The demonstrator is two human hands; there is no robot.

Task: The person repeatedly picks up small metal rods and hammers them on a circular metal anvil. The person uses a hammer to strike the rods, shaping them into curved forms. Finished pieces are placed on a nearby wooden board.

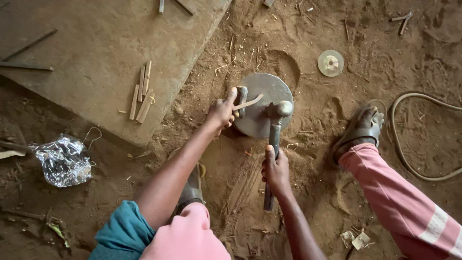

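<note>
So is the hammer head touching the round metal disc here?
Cannot tell. In the head view the hammer head overlaps the round metal disc from straight above, so any gap is hidden. The right hand grips its handle.

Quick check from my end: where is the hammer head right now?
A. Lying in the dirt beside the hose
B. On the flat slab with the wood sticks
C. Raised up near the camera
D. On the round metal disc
D: the hammer head sits on the round metal disc, with the right hand gripping its handle and the left hand holding a thin strip there.
</note>
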